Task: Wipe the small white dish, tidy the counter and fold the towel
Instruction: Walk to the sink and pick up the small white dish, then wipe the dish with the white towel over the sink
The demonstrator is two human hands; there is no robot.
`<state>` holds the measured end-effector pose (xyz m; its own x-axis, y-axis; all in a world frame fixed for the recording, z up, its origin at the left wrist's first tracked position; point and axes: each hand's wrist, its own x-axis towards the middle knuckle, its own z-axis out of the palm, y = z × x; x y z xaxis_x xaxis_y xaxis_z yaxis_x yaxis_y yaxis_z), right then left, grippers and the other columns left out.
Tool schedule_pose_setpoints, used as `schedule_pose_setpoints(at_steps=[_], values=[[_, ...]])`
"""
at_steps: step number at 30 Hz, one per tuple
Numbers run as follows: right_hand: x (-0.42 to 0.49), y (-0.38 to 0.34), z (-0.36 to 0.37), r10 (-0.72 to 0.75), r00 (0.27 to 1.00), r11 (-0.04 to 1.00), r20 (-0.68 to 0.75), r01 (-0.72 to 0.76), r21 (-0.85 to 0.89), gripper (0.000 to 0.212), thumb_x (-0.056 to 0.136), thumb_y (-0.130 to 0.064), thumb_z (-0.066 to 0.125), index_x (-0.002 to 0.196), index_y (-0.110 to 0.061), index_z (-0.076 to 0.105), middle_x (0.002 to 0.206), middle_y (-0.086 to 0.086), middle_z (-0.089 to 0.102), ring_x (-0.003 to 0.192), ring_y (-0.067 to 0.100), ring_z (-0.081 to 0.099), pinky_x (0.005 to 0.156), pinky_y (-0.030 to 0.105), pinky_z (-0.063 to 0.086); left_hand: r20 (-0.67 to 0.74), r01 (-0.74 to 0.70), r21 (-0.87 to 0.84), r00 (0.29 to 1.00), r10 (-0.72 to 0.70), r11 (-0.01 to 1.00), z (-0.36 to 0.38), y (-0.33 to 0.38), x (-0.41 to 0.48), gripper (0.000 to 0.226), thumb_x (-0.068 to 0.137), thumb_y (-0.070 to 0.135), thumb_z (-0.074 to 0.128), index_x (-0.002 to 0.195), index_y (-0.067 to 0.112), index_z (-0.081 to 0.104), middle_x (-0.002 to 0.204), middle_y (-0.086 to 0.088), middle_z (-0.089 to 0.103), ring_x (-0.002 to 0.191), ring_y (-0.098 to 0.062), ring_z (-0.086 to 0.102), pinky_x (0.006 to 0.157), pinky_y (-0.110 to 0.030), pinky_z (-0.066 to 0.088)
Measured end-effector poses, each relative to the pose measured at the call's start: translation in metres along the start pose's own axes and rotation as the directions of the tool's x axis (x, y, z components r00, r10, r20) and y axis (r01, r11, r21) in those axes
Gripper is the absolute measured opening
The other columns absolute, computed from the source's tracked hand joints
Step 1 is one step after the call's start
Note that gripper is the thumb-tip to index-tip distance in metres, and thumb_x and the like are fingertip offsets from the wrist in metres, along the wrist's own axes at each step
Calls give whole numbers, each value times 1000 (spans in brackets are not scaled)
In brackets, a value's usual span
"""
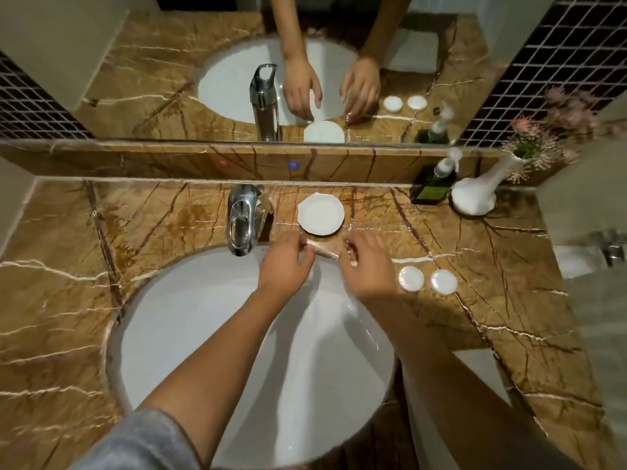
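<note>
The small white dish point(320, 213) sits on the brown marble counter point(475, 252) behind the sink, just right of the chrome faucet point(242, 218). Directly in front of the dish lies a thin pale packet point(322, 250) at the sink's far rim. My left hand point(288, 262) pinches its left end. My right hand point(366, 266) has curled fingertips on its right end. Both hands hover over the back of the white sink basin point(203, 334). I cannot clearly make out a towel; a blurred grey-white shape point(600, 320) shows at the right edge.
Two small round white lids point(411, 279) point(443, 281) lie on the counter right of my right hand. A dark pump bottle point(432, 186) and a white vase point(475, 195) with pink flowers stand at the back right. A mirror point(169, 79) runs along the back wall.
</note>
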<state>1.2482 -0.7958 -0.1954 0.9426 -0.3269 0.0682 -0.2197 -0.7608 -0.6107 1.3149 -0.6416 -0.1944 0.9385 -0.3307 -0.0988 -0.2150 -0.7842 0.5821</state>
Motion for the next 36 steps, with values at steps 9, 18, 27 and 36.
schedule_pose_setpoints(at_steps=[9,18,27,36], values=[[95,-15,5,402,912,880,78,-409,242,18,91,-20,59,90,-10,73,88,8,72,82,25,66,70,30,51,1,273,-208,960,-279,939,-2,5,41,35,97,35,44,88,3,55,82,-19,67,77,-37,64,73,-43,53],[93,-9,5,393,912,887,121,-410,211,19,84,-10,63,75,5,71,75,22,72,62,23,65,61,26,47,38,268,-188,963,-266,945,-1,8,46,30,97,25,45,74,5,46,84,-25,64,75,-40,64,72,-51,56],[55,-12,-1,401,903,879,152,-426,213,17,78,-4,61,74,12,66,79,32,67,65,39,66,68,47,60,85,256,-218,966,-244,942,-3,1,12,30,98,23,44,87,-2,56,79,-16,71,68,-36,66,70,-44,55],[-17,-23,9,461,860,847,219,-500,179,12,78,-2,63,80,9,69,72,24,71,56,22,59,66,38,55,166,217,-151,967,-191,964,-7,-32,-49,27,96,24,47,73,12,47,59,4,60,48,-12,54,50,-26,38]])
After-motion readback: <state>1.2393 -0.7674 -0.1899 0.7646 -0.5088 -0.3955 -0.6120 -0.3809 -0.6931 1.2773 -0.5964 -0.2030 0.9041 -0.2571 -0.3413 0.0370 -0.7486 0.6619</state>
